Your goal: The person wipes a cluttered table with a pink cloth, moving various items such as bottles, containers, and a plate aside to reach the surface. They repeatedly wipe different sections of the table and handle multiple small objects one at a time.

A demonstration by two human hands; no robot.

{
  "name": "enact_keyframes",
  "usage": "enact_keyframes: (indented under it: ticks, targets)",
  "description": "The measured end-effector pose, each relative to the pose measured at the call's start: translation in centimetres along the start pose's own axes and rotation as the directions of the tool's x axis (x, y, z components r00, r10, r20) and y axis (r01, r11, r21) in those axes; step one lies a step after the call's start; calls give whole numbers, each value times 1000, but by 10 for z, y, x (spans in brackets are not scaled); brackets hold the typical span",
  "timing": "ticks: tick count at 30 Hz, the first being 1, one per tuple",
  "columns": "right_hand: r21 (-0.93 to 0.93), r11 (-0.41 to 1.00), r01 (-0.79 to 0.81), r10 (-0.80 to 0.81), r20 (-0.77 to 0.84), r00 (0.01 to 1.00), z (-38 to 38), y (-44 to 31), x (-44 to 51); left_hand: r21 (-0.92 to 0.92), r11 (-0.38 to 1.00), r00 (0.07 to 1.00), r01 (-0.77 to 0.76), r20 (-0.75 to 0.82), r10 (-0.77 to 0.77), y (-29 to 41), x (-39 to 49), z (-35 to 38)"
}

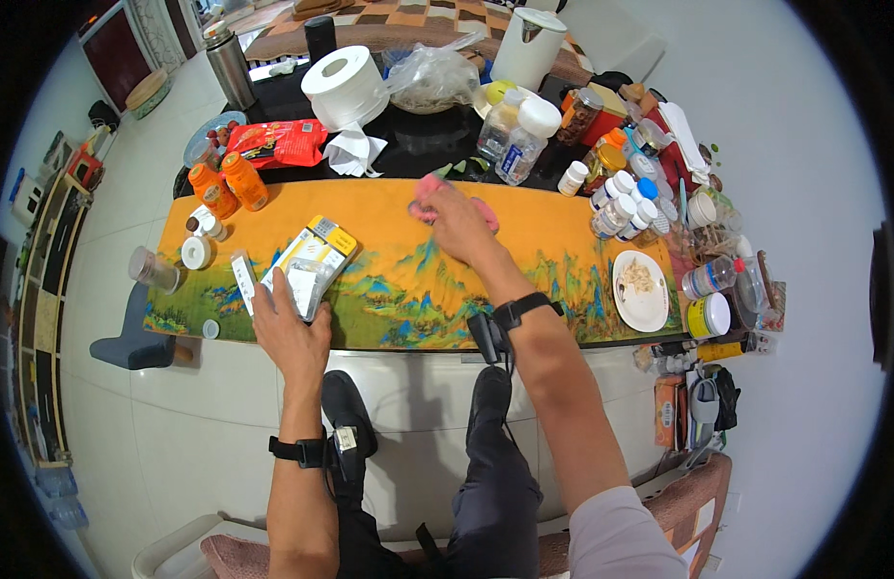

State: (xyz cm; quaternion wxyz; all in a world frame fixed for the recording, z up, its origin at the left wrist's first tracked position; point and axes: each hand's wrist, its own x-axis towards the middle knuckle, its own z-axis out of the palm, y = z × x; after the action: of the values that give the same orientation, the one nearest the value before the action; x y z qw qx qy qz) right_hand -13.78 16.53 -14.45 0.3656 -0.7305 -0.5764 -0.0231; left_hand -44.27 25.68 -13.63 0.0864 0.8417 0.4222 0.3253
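Observation:
My right hand (pixel 461 228) presses a pink cloth (pixel 483 211) onto the table runner (pixel 389 192), which carries an orange and green landscape print. The cloth bunches under and beside my fingers, and the hand is slightly blurred. To the left, my left hand (pixel 293 336) grips a small clear plastic case (pixel 306 282) between thumb and fingers. The case holds something white and lies over a yellow and white carton (pixel 330 242). A narrow white box (pixel 243 281) lies next to my left fingertips.
Orange bottles (pixel 246 182) and a tape roll (pixel 196 253) stand at left. Behind are a tissue roll (pixel 344 83), a red packet (pixel 277 143) and clear jars (pixel 521 148). Pill bottles (pixel 613 216) and a plate with food scraps (pixel 639 307) are at right. A small lid (pixel 211 329) lies near the front edge.

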Motion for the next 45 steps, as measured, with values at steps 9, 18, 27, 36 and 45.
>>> enact_keyframes:
  ticks: [9,18,27,36,45]
  targets:
    - [1,944,-330,324,-183,928,-29,8,-10,-3,1000,1000,-1,21,1,-3,-2,0]
    - [107,990,92,-91,-11,996,15,-49,-37,141,981,991,135,-4,-135,-3,8,8]
    - [-169,986,-4,12,49,999,-91,-65,-159,200,946,966,257,-37,-254,-18,48,18]
    - [-272,942,-195,115,-283,952,-19,-29,-93,93,971,974,222,32,-226,-23,50,12]
    - [309,951,15,7,-69,998,97,-149,-30,-204,961,977,187,-69,-204,-23,32,-38]
